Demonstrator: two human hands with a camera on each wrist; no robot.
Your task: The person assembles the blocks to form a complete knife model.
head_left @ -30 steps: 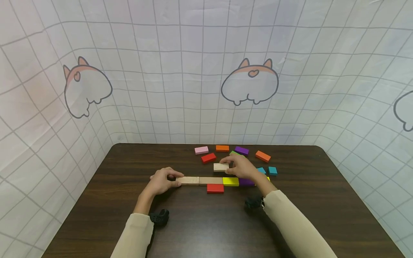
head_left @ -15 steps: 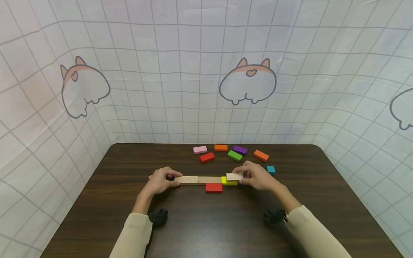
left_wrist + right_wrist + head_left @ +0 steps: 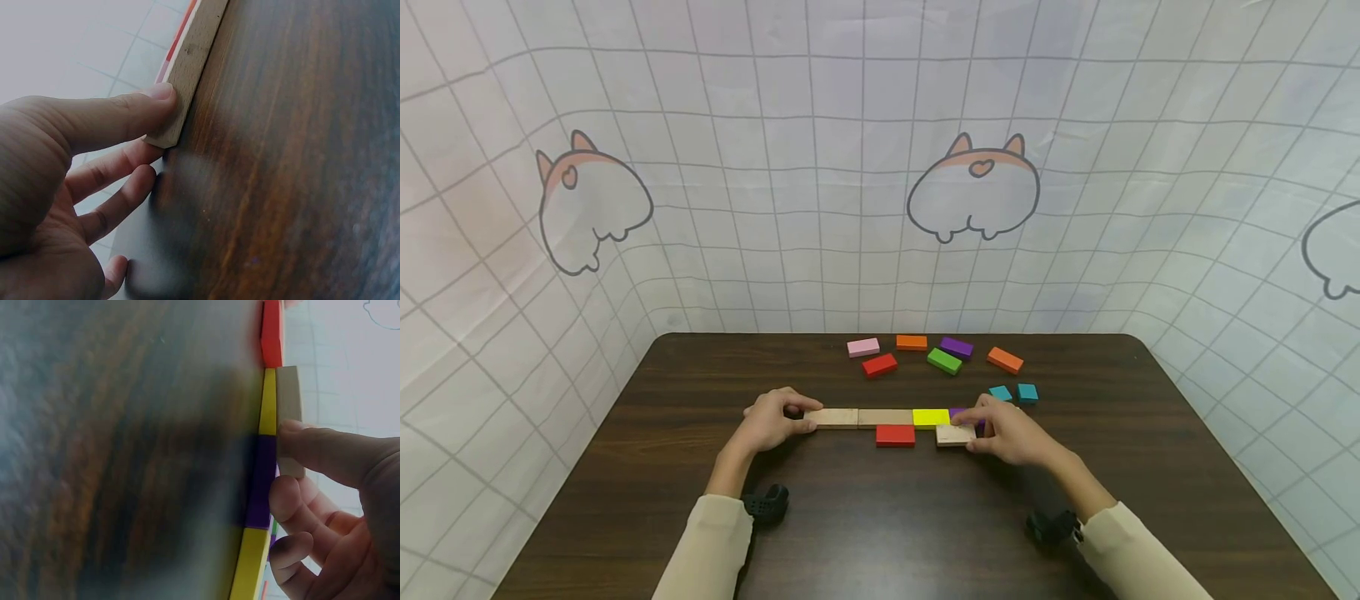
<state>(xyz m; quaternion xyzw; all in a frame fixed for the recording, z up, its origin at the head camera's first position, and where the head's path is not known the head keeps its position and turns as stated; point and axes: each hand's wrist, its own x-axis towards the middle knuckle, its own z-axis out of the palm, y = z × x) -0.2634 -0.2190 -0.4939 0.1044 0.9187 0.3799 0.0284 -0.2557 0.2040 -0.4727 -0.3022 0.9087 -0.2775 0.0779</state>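
"At three o'clock of the red block (image 3: 895,436), what've we got?"

"Pale block (image 3: 953,436). Right hand (image 3: 1011,435) pinches it, thumb and fingers, from its three o'clock end."

"Flat on the counter (image 3: 865,517)?"

"Can't tell. Head view: overlaps the row's near edge, by the yellow block (image 3: 929,417) and purple block (image 3: 261,481) join. Right wrist view: shows above their near faces."

"Left hand (image 3: 772,421)?"

"Gripping too. Thumb and fingers together on the nine o'clock tip of the end block (image 3: 835,419). That one's just past nine from the red block."

"Row order, nine to three?"

"End block, middle block (image 3: 885,418), yellow block, purple block, second yellow (image 3: 251,565). Last one's clear in right wrist view only. Laid end to end. Red block's at six o'clock of the middle block, near side."

"Loose ones, from the red block?"

"Pink (image 3: 863,347), near eleven. Far red (image 3: 880,365) and far orange (image 3: 912,342), twelve. Green (image 3: 944,361) and far purple (image 3: 957,348), one. Other orange (image 3: 1005,360), two. Small blue (image 3: 1000,393) and other blue (image 3: 1027,393), between two and three."

"Backdrop?"

"Gridded cloth (image 3: 820,208) at twelve, animal prints. Cream sleeves (image 3: 711,542) at the bottom, seven and five."
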